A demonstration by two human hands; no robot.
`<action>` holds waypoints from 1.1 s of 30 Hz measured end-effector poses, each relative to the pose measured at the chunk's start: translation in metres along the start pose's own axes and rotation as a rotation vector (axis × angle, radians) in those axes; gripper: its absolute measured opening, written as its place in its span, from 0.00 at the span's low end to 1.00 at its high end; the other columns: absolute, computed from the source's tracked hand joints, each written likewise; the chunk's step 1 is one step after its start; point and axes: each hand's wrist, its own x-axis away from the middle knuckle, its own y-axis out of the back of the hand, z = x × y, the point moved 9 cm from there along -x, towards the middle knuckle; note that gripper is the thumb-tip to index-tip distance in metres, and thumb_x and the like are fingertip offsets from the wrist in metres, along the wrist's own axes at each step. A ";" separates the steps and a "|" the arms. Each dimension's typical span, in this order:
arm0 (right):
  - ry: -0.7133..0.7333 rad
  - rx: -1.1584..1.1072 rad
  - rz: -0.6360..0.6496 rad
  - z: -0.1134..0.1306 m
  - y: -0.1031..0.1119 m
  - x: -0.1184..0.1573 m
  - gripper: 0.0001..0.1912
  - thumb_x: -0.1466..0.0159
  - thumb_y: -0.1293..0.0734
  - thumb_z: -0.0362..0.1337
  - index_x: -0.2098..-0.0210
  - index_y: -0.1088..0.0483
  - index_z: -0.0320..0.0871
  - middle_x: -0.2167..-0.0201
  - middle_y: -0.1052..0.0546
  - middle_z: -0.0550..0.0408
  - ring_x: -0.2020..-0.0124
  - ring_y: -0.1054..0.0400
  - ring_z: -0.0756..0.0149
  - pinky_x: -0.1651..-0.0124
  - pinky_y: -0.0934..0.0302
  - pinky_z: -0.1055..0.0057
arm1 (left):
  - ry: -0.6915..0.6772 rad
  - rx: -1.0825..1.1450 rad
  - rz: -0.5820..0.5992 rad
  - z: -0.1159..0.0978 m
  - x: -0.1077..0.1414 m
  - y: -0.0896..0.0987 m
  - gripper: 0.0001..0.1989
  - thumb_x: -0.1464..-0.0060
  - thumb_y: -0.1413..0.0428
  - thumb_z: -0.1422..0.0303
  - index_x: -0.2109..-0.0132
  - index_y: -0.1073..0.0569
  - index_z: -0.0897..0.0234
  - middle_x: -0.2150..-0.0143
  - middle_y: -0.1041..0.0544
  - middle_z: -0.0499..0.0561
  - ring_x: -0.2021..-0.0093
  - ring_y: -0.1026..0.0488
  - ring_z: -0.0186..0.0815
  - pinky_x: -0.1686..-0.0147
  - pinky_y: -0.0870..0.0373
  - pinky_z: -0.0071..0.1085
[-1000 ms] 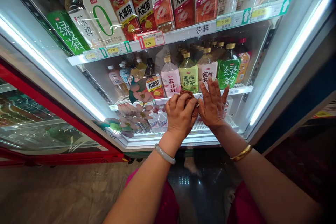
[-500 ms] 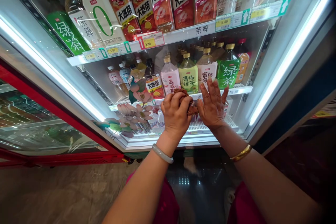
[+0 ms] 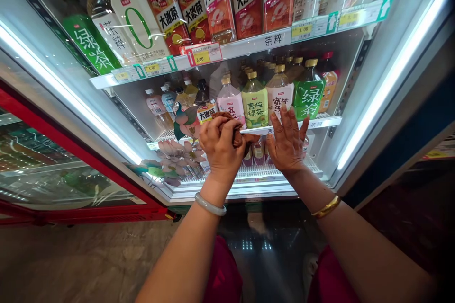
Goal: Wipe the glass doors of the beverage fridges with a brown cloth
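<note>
Cloth (image 3: 237, 138), brown and crumpled, is bunched in the left hand (image 3: 221, 151) in the head view, a loose end poking out toward the right hand (image 3: 287, 144). The left fingers curl around it; the right hand is spread wide, palm facing the fridge (image 3: 377, 113). Left of the left hand are flower decals (image 3: 179, 154). Beyond the right fingertips stands a green bottle (image 3: 309, 92). Below the left hand sits a pale bangle (image 3: 209, 205), below the right hand a gold bangle (image 3: 326, 208).

- Your left hand (image 3: 221, 149): fingers curled into a grip, back toward you.
- Your right hand (image 3: 287, 147): flattened, fingers spread, before the middle shelf's front edge (image 3: 256, 130).
- Your left forearm (image 3: 185, 241) and right forearm (image 3: 362, 241) reach forward, angled inward.
</note>
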 end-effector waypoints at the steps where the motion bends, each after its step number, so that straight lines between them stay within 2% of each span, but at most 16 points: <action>1: -0.001 -0.006 0.003 0.000 0.000 0.000 0.39 0.28 0.41 0.38 0.24 0.64 0.54 0.23 0.49 0.49 0.22 0.61 0.55 0.24 0.71 0.36 | -0.021 -0.014 0.026 -0.007 0.005 -0.005 0.13 0.46 0.37 0.69 0.52 0.20 0.55 0.48 0.25 0.55 0.40 0.36 0.49 0.37 0.41 0.45; 5: 0.004 -0.024 -0.007 0.001 0.001 -0.001 0.40 0.28 0.40 0.38 0.24 0.64 0.54 0.23 0.50 0.50 0.22 0.62 0.56 0.24 0.72 0.37 | -0.159 -0.024 0.128 -0.036 0.028 -0.026 0.13 0.45 0.37 0.66 0.51 0.19 0.53 0.47 0.22 0.54 0.41 0.34 0.49 0.40 0.40 0.45; 7: 0.001 -0.019 -0.014 0.001 0.002 -0.001 0.40 0.28 0.40 0.38 0.24 0.64 0.55 0.23 0.50 0.50 0.22 0.62 0.55 0.24 0.71 0.36 | -0.227 -0.015 0.161 -0.043 0.033 -0.032 0.13 0.44 0.37 0.65 0.50 0.19 0.53 0.47 0.22 0.53 0.41 0.33 0.49 0.40 0.41 0.45; 9: 0.003 -0.014 -0.019 0.002 0.003 -0.001 0.40 0.28 0.40 0.37 0.24 0.64 0.55 0.23 0.50 0.51 0.21 0.63 0.56 0.24 0.71 0.36 | -0.221 -0.008 0.139 -0.039 0.029 -0.029 0.13 0.43 0.37 0.65 0.51 0.19 0.52 0.47 0.22 0.53 0.41 0.33 0.49 0.40 0.41 0.44; 14: 0.030 -0.014 -0.033 0.004 0.004 -0.001 0.39 0.28 0.40 0.37 0.24 0.62 0.52 0.24 0.48 0.49 0.21 0.63 0.57 0.24 0.72 0.37 | -0.015 0.010 -0.044 -0.004 0.000 0.002 0.13 0.45 0.37 0.69 0.52 0.19 0.56 0.47 0.25 0.55 0.41 0.33 0.48 0.36 0.42 0.44; 16: 0.032 -0.016 -0.037 0.003 0.004 -0.001 0.38 0.28 0.40 0.37 0.24 0.61 0.52 0.24 0.47 0.49 0.21 0.63 0.57 0.23 0.72 0.37 | 0.025 0.019 -0.071 0.001 -0.003 0.006 0.14 0.46 0.37 0.70 0.52 0.20 0.57 0.47 0.26 0.55 0.41 0.34 0.47 0.35 0.43 0.45; 19: 0.026 -0.018 -0.046 0.003 0.005 -0.002 0.38 0.28 0.40 0.37 0.24 0.61 0.52 0.24 0.47 0.48 0.22 0.62 0.57 0.24 0.71 0.37 | -0.023 0.011 -0.003 -0.012 0.008 -0.006 0.13 0.46 0.37 0.70 0.52 0.19 0.56 0.47 0.25 0.55 0.40 0.35 0.48 0.36 0.41 0.45; 23: 0.043 -0.016 -0.075 0.005 0.007 -0.002 0.38 0.28 0.41 0.37 0.24 0.61 0.52 0.24 0.47 0.48 0.22 0.61 0.57 0.24 0.70 0.37 | -0.204 0.005 0.136 -0.044 0.034 -0.032 0.13 0.44 0.37 0.67 0.51 0.19 0.54 0.47 0.22 0.53 0.41 0.34 0.49 0.40 0.40 0.45; 25: 0.047 -0.017 -0.083 0.005 0.007 -0.001 0.38 0.28 0.41 0.36 0.24 0.61 0.52 0.24 0.47 0.49 0.22 0.61 0.58 0.23 0.70 0.38 | -0.235 0.014 0.150 -0.049 0.036 -0.034 0.13 0.43 0.37 0.66 0.51 0.20 0.54 0.46 0.22 0.53 0.41 0.34 0.49 0.40 0.40 0.45; 28: 0.031 -0.021 -0.053 0.003 0.005 -0.001 0.38 0.28 0.41 0.37 0.24 0.61 0.53 0.23 0.49 0.49 0.22 0.62 0.56 0.24 0.70 0.36 | -0.179 0.030 0.080 -0.035 0.021 -0.021 0.13 0.44 0.37 0.68 0.51 0.19 0.54 0.46 0.23 0.54 0.40 0.34 0.48 0.38 0.40 0.45; 31: 0.022 -0.028 -0.039 0.002 0.004 -0.001 0.38 0.28 0.41 0.37 0.24 0.62 0.53 0.23 0.49 0.50 0.22 0.61 0.55 0.24 0.71 0.35 | -0.053 0.023 -0.035 -0.010 0.000 0.000 0.14 0.46 0.37 0.70 0.52 0.20 0.56 0.47 0.25 0.55 0.41 0.34 0.48 0.36 0.41 0.45; 33: 0.023 -0.029 -0.050 0.003 0.005 -0.002 0.39 0.28 0.41 0.37 0.24 0.62 0.54 0.23 0.49 0.50 0.22 0.61 0.55 0.24 0.71 0.35 | 0.016 0.017 -0.086 0.001 -0.006 0.008 0.14 0.47 0.37 0.70 0.52 0.20 0.57 0.47 0.26 0.56 0.42 0.33 0.48 0.35 0.42 0.46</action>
